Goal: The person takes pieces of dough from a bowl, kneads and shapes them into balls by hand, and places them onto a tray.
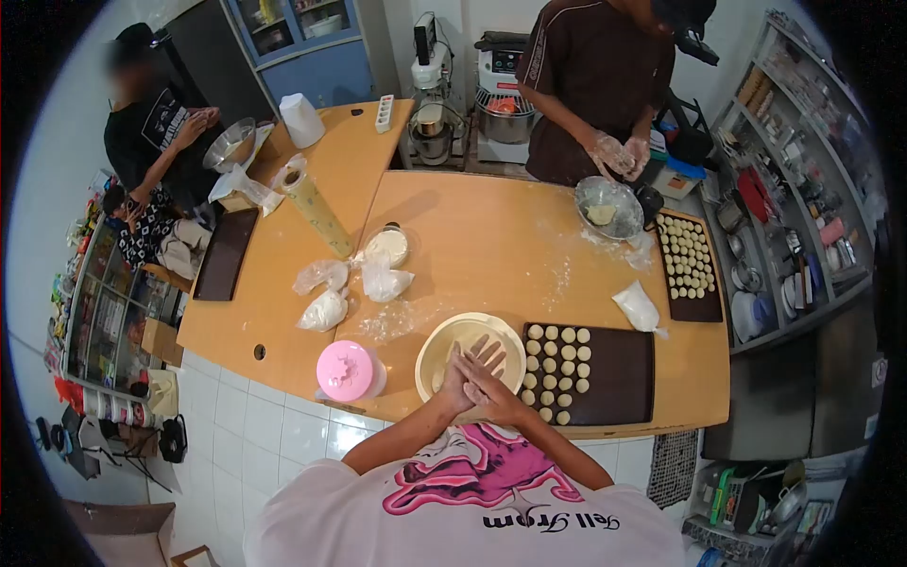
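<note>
My left hand [455,386] and my right hand [487,387] meet palm to palm above a cream-coloured bowl [427,357]. Fingers of the lower hand spread out toward the far side of the bowl, and the other hand lies across it with its fingers stretched. Whatever may be between the palms is hidden. Just right of the bowl is a dark baking tray [619,378], its left part filled with rows of small pale dough balls [550,365]. A container with a pink lid [345,370] stands to the left.
Bags of white powder [324,310] and a roll of plastic film [319,215] are on the wooden table [453,236]. Across it, a person [605,94] works beside a metal bowl [609,208]. Another filled tray [694,307] lies right. A second person [156,132] stands far left.
</note>
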`<state>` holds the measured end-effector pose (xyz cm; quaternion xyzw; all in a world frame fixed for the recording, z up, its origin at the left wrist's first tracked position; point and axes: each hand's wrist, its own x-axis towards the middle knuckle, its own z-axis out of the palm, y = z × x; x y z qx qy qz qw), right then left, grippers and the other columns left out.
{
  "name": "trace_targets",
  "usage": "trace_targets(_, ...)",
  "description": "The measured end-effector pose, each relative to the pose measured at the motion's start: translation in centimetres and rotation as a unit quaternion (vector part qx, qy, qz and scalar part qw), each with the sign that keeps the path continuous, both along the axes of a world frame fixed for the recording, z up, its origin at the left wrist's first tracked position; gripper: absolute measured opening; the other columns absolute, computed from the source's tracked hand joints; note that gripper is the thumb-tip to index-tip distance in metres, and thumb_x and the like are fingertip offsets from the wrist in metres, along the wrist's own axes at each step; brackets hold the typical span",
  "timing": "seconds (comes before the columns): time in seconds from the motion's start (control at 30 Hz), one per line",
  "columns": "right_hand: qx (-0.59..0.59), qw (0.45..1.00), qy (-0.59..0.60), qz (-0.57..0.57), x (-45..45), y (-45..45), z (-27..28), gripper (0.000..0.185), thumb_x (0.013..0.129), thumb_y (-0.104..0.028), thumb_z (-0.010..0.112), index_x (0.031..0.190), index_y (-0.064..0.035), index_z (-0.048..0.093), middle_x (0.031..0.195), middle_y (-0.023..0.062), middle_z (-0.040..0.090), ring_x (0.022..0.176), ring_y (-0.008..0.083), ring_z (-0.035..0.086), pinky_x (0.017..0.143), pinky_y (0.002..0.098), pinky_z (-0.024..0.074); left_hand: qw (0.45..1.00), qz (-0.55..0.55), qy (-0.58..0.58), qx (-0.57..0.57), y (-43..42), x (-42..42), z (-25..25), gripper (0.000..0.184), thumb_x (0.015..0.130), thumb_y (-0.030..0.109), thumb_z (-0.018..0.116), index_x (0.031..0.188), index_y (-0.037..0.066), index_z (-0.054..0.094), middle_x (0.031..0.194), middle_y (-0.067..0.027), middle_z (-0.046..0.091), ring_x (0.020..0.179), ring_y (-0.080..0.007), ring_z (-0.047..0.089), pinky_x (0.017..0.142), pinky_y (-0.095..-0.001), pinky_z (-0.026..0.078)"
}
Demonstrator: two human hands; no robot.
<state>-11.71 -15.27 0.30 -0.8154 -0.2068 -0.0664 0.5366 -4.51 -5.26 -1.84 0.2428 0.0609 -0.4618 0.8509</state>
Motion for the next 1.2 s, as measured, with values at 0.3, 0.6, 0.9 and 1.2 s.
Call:
trace_targets(0.3, -0.201, 0.900, 0.039, -0.385, 1.4, -2.6, -0.4, 0.038, 0.092, -0.025, 0.047, 0.125, -0.0088, 0.054, 0.134, 0.0189, 0.044, 0.133, 0.0436, 0.028, 0.105, 0.0634, 0.0161, 0.950, -0.122, -0.238, 0.163, 0.6, -1.9, -1.2, 0.056, 0.102, 0.040, 0.035, 0.144, 0.002, 0.030, 0.142, -0.0114, 0.039, 0.126, -0.0199, 0.043, 0.105, -0.0370, 0.037)
trace_targets(0.6, 0.044, 0.968, 0.027, -0.247, 0.6, -3.1, -0.1, 0.032, 0.088, -0.018, 0.057, 0.116, -0.0013, 0.059, 0.111, 0.0189, 0.062, 0.108, 0.0333, 0.058, 0.094, 0.0398, 0.0426, 0.960, -0.017, -0.161, 0.229, 1.3, -1.4, -0.1, 0.036, 0.098, 0.026, 0.051, 0.119, -0.003, 0.057, 0.110, -0.0108, 0.062, 0.101, -0.0184, 0.061, 0.092, -0.0337, 0.050)
trace_targets(0.9, -0.042, 0.953, 0.075, -0.290, 0.6, -2.8, -0.3, 0.039, 0.080, -0.028, 0.072, 0.114, -0.0088, 0.065, 0.098, 0.0175, 0.067, 0.090, 0.0297, 0.065, 0.078, 0.0363, 0.0510, 0.976, -0.137, -0.093, 0.143, 2.1, -0.4, -0.9, 0.051, 0.100, 0.049, 0.030, 0.111, 0.008, 0.058, 0.117, -0.0104, 0.060, 0.115, -0.0248, 0.052, 0.106, -0.0393, 0.034)
trace_targets(1.2, -0.060, 0.975, 0.060, -0.206, 1.0, -3.3, 1.9, 0.037, 0.082, -0.033, 0.066, 0.104, -0.0042, 0.067, 0.097, 0.0174, 0.066, 0.094, 0.0346, 0.060, 0.085, 0.0433, 0.0455, 0.963, -0.092, -0.061, 0.247, 2.8, -0.5, -2.2, 0.046, 0.096, 0.044, 0.048, 0.121, 0.006, 0.055, 0.114, -0.0091, 0.061, 0.109, -0.0233, 0.055, 0.100, -0.0388, 0.039)
